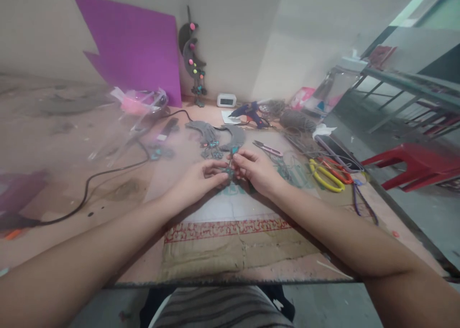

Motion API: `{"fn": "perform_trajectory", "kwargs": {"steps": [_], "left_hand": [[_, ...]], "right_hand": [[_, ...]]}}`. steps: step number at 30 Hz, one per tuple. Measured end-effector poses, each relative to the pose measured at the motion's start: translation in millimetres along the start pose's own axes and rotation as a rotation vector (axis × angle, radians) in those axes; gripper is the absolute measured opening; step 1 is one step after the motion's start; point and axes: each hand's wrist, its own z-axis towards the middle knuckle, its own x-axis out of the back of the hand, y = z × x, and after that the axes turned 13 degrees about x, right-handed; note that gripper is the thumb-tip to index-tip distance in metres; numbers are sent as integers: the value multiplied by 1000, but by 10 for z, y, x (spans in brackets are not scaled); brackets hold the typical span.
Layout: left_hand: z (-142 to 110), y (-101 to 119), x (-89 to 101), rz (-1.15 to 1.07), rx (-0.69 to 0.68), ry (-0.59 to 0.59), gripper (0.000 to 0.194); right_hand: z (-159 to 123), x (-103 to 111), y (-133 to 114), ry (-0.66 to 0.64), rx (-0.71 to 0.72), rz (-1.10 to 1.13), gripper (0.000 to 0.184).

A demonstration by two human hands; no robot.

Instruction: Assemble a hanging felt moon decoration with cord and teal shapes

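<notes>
From my remote seat I see two bare hands meeting over the surface (138, 265). The left hand (204, 177) pinches the lower part of one small teal-and-grey corded piece (235, 150); the right hand (258, 170) grips it higher up, thumb against fingers. That piece sits between the fingertips, its finer details too small for me to tell.

Just beyond lie two grey crescents: the left crescent (204, 129), with a beaded tassel (213, 148) below it, and the right crescent (236, 136). Right of them I count one pair of thread snips (268, 148), one yellow handle (331, 189), one orange handle (345, 177) and one phone (338, 151). Farther back are one glue gun (251, 112), one white digital clock (226, 100) and one grey yarn ball (297, 120). Against the wall hangs one crescent ornament (190, 59) with three pink pompoms.
</notes>
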Motion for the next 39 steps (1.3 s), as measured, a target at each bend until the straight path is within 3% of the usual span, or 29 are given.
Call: {"fn": "perform_trajectory", "kwargs": {"steps": [7,12,17,25,32,35,39], "left_hand": [[-65,65,5,151,-9,57,30],[-99,112,1,220,-14,100,24],[-66,96,11,164,7,49,27],[-71,106,12,227,-36,59,51],[-150,147,109,736,-137,224,77],[-171,177,152,812,-171,268,63],[-231,271,134,712,-324,300,39]], "right_hand": [[-44,1,27,-24,43,-116,36],[-49,-6,49,-22,30,-67,39],[-25,13,66,-24,-17,1,43],[-35,1,56,-37,-18,-53,46],[25,64,-4,165,287,-237,41],[-17,27,-35,157,339,-300,42],[-118,-72,-48,43,312,-373,43]]}}
